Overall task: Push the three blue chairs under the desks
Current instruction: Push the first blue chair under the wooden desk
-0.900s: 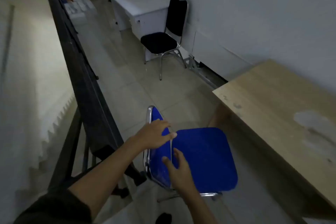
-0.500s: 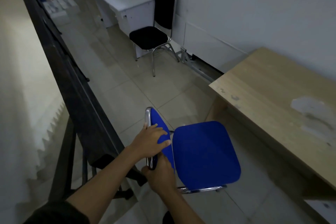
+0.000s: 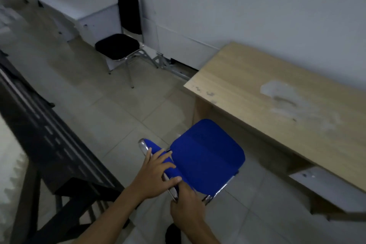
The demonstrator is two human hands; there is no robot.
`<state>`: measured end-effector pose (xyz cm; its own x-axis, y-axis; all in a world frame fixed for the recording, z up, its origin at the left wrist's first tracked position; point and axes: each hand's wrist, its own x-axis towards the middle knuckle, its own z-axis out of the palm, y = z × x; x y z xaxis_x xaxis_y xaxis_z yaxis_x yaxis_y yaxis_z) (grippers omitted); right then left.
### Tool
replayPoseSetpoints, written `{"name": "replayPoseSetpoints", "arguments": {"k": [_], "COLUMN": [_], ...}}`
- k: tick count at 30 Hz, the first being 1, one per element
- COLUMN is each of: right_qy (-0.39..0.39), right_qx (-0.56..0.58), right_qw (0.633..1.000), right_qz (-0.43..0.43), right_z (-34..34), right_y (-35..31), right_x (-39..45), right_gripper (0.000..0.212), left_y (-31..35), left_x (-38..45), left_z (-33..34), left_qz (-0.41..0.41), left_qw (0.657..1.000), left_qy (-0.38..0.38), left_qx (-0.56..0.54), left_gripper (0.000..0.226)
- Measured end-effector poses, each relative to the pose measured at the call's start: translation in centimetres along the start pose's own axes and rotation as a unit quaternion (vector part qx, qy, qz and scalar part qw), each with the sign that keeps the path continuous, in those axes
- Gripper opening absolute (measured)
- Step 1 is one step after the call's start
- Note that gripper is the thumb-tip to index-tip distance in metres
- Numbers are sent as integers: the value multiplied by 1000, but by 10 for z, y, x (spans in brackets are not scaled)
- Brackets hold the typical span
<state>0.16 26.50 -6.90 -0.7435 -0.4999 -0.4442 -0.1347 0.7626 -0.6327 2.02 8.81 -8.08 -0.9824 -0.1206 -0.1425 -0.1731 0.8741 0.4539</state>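
Both hands clamped on backrest (image 3: 156,154) of blue chair (image 3: 206,156): left hand (image 3: 152,176) draped over top rail w/ fingers curled onto the blue pad, right hand (image 3: 188,206) closed round the chrome frame at the rail's near end, left slightly further along. Backrest rail runs near-right to far-left; seat faces away from hands, up-right toward wooden worktop (image 3: 277,105), front edge just short of the opening, not yet under. Push direction, by the look of it: straight ahead-right, across the rail's long axis.
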Motion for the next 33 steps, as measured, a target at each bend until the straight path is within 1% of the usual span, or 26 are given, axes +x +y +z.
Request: {"name": "replayPoseSetpoints", "arguments": {"k": [3,7,9,11,13,16,18,19,21,22,23,24,25,26,27,28,29,31,33], "right_qy": [28,72,103,133,143,155,155,161,207,231,258,288,314,332,343,347,336,306,284], "right_qx": [-4,-15,-20,-19,-27,-34,-31,-20,26,52,80,105,124,149,182,220,250,279,289], "right_qw": [999,993,988,983,982,980,982,982,974,968,958,947,936,926,916,904,897,897,899], "right_qz": [41,90,110,123,124,118,106,95,83,88,93,99,103,99,102,118,139,155,169], "right_z": [-25,-73,-98,-115,-123,-134,-134,-132,-123,-117,-107,-98,-87,-81,-78,-78,-79,-80,-82], "right_y": [41,101,131,158,183,220,227,229,233,237,240,244,245,242,235,226,219,207,193], "right_x": [-13,-37,-52,-64,-74,-98,-113,-120,-130,-133,-134,-136,-137,-138,-141,-143,-145,-144,-137], "right_gripper": [54,49,48,54,57,54,53,53,61,71,80,84,82,76,68,65,70,91,94], "left_y": [23,69,96,114,123,140,151,156,167,170,169,168,165,163,163,165,169,174,174], "left_x": [8,21,26,28,28,24,14,6,-5,-11,-14,-16,-18,-19,-20,-21,-22,-22,-18], "left_z": [15,32,42,52,61,77,80,80,75,73,72,75,77,80,81,82,86,91,90], "left_qz": [10,13,15,-1,-29,-73,-85,-98,-128,-152,-179,-212,-251,-283,-315,-336,-352,-366,-358], "left_qw": [1000,999,998,997,996,987,981,979,973,967,958,948,933,919,900,883,865,838,831], "left_qy": [6,-31,-51,-67,-79,-132,-154,-151,-110,-96,-87,-75,-66,-55,-50,-43,-40,-42,-50], "left_qx": [-6,-20,-25,-23,-28,-53,-80,-100,-156,-183,-205,-227,-248,-270,-296,-326,-355,-404,-424], "left_gripper": [72,80,75,68,73,78,71,61,38,41,57,78,94,101,104,106,107,105,96]}}
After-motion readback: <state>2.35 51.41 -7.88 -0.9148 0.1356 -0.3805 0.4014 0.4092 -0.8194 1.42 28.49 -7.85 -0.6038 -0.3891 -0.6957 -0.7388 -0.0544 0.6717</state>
